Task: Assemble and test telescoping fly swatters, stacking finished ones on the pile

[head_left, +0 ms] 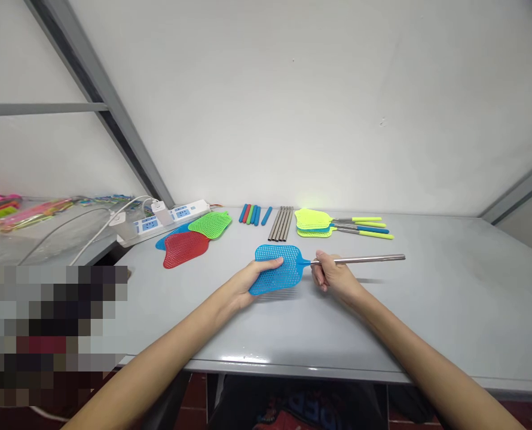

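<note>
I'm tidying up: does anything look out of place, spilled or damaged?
One blue handle lies slightly apart from the other handles, between them and the metal tubes, breaking the row. No spill shows, nor damage to the blue mesh head in the left hand or the rod in the right hand.

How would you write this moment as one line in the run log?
left hand: holds blue mesh head | right hand: holds metal rod | beyond: metal tubes on table
</note>
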Available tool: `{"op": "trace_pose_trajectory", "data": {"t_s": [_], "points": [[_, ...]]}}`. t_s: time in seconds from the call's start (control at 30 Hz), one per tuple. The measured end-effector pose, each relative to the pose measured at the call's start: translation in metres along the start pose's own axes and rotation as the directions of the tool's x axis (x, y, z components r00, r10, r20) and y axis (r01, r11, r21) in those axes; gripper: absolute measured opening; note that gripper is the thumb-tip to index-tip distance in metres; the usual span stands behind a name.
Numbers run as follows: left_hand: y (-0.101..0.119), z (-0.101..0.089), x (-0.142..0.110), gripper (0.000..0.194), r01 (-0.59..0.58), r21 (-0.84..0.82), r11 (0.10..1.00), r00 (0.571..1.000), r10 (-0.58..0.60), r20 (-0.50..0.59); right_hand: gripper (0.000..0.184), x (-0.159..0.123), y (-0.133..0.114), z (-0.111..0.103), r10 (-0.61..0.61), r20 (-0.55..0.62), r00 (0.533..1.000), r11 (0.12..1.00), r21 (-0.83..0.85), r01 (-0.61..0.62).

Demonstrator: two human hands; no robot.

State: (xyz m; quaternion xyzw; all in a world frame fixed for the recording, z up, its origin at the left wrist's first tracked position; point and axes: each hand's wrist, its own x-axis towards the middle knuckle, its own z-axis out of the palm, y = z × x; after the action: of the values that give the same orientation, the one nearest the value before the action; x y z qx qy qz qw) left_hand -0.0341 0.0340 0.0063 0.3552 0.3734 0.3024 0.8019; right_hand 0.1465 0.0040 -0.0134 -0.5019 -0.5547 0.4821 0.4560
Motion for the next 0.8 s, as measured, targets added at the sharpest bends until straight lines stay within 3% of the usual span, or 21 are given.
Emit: {"op": "trace_pose_trajectory", "data": {"t_s": [0.17,0.27,0.37,0.43,0.57,0.7,0.8], "points": [[0.000,-0.003,0.001,0.033,0.110,-0.006,0.994,0.991,-0.110,-0.072,0.054,0.000,0.002,0.001,-0.014,-0.001,1.000,1.000,-0.016,0.014],[0.000,-0.001,0.000,0.033,0.103,0.021,0.994,0.993,-0.102,-0.059,0.053,0.001,0.003,0.000,-0.010,-0.005,1.000,1.000,-0.018,0.010],[-0.001,0.001,-0.001,0.034,-0.012,0.090,0.996,1.000,0.013,-0.015,0.053,0.001,0.003,0.000,0.002,-0.004,1.000,1.000,0.024,-0.002],[-0.003,0.002,-0.002,0.036,-0.146,0.185,0.972,0.988,0.151,-0.013,0.053,0.002,0.004,0.000,0.018,0.006,1.000,0.997,0.081,-0.018],[-0.007,0.001,-0.001,0.034,-0.400,0.425,0.812,0.891,0.454,-0.030,0.053,0.002,0.004,0.002,0.046,0.019,0.999,0.977,0.205,-0.049],[-0.010,0.003,-0.002,0.029,-0.477,0.566,0.672,0.814,0.581,-0.004,0.053,0.000,0.002,0.005,0.050,0.021,0.999,0.958,0.281,-0.054],[-0.011,0.006,-0.004,0.028,-0.502,0.570,0.650,0.794,0.608,0.006,0.054,-0.001,-0.001,0.006,0.057,0.042,0.997,0.938,0.341,-0.068]]}}
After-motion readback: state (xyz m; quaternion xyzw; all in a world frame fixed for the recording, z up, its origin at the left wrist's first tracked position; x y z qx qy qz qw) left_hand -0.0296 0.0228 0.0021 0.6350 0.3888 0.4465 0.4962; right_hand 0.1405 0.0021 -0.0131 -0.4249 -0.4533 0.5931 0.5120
